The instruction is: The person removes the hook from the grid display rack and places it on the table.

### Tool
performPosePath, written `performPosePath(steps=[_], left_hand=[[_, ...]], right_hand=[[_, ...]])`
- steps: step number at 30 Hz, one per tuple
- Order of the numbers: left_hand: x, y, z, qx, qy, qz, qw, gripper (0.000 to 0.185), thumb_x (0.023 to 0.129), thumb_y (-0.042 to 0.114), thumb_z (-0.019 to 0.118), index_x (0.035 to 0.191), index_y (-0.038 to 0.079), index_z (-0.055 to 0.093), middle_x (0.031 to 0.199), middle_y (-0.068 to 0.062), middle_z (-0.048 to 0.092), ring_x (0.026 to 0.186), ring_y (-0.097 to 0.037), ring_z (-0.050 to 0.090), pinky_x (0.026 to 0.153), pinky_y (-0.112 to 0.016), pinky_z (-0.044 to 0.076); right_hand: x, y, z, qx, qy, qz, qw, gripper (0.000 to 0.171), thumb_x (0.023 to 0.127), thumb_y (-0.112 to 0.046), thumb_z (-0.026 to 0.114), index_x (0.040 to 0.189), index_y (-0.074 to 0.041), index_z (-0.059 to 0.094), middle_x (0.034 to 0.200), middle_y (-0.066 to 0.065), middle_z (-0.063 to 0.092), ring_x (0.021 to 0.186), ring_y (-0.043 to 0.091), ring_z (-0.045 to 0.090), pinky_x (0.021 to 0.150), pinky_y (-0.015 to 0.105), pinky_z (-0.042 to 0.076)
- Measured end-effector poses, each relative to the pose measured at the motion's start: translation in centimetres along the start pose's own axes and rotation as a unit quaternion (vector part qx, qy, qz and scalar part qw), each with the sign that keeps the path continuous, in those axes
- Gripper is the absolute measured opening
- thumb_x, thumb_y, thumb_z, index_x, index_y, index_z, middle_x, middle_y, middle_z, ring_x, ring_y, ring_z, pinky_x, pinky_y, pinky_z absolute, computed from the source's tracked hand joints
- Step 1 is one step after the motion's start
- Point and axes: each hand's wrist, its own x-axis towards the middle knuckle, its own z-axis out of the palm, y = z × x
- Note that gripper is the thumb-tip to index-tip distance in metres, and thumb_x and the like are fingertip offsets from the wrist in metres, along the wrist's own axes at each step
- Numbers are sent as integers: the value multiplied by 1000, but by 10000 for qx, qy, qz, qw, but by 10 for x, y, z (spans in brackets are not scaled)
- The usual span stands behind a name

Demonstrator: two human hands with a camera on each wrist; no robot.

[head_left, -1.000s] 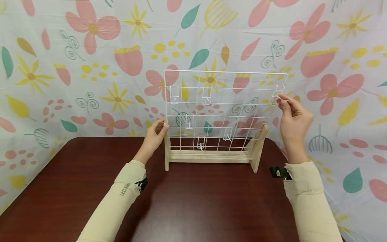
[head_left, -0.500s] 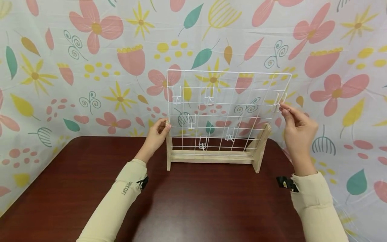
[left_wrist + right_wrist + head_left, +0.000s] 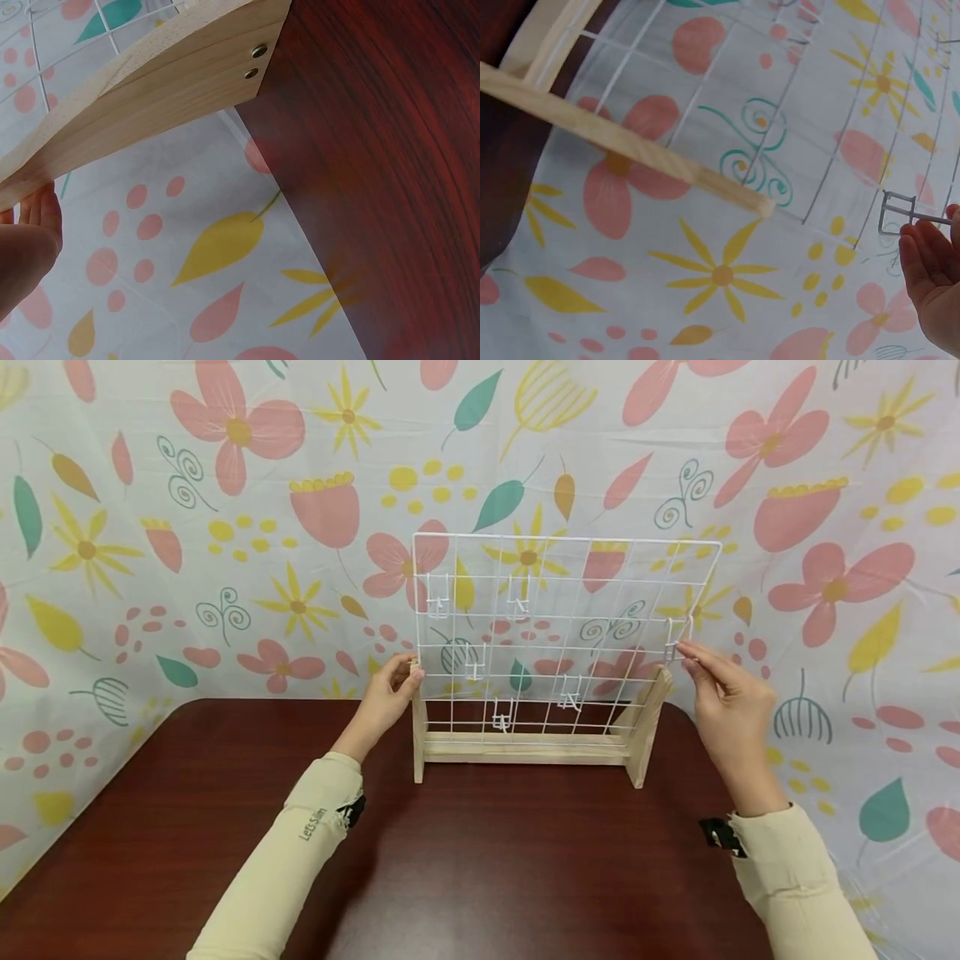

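Right hand [image 3: 731, 706]: pinched a white hook [image 3: 677, 639], its grip clamped on it at the grid's [image 3: 562, 635] right edge; half a second before, the hook sat one row higher, so it had come down the panel. Left hand [image 3: 384, 695]: curled about the stand's [image 3: 525, 750] left wooden post, unmoved. Five other hooks hung on the grid. Stand stood at the far side of a dark red counter [image 3: 480, 860]; floral cloth [image 3: 187, 527] behind.

hook [image 3: 897, 213] grip hidden, elbows cut off
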Motion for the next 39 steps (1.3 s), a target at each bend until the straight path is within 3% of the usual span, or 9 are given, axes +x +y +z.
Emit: performPosePath(steps=[5,12,19,23,32,35,39], left_hand=[[-1,0,-2,8,3,10,10000,43,101,25,53,139,7,46,122,-20,56,106,-32,56,88,-43,47],[-2,1,-2,-15,-51,-128,9999,42,101,25,53,139,9,46,122,-18,56,105,-31,56,86,-42,48],[1,4,-1,3,-65,-216,9997,43,101,28,52,140,11,45,125,-16,56,106,-30,56,87,-41,47],[1,4,-2,-86,-68,-282,9995,43,101,27,52,140,11,45,126,-16,55,108,-30,55,88,-42,47],[1,2,-2,-372,-98,-413,9984,45,100,28,53,141,12,44,130,-17,53,113,-32,54,93,-47,46],[0,2,-2,-468,-153,-503,9975,47,100,27,53,143,12,42,134,-18,51,116,-33,52,97,-50,43],[-2,9,-2,-568,-209,-591,9964,46,101,21,51,144,8,40,135,-21,48,117,-36,50,99,-53,41]], right_hand=[[-5,-3,-3,-39,8,-149,9999,19,82,17,65,97,10,72,100,23,69,97,-13,57,78,6,41],[-24,20,-7,-159,-410,-299,9986,26,79,17,68,100,2,75,105,17,71,105,-7,58,89,8,42],[-39,27,-3,-130,-694,-885,9936,30,76,19,70,99,1,75,102,16,71,103,9,65,93,13,43],[-48,28,-2,-52,-858,-1089,9903,34,73,20,71,99,0,76,101,15,72,101,11,65,92,11,43],[-69,38,-1,-121,-1419,-1605,9767,43,67,27,68,100,0,75,104,16,71,94,29,65,97,10,38],[-75,43,-1,18,-1605,-1722,9719,46,67,27,65,102,-1,74,106,17,70,97,28,64,97,11,37],[-82,50,0,224,-1848,-1898,9640,42,74,21,57,106,-1,73,108,18,68,102,26,62,98,13,37]])
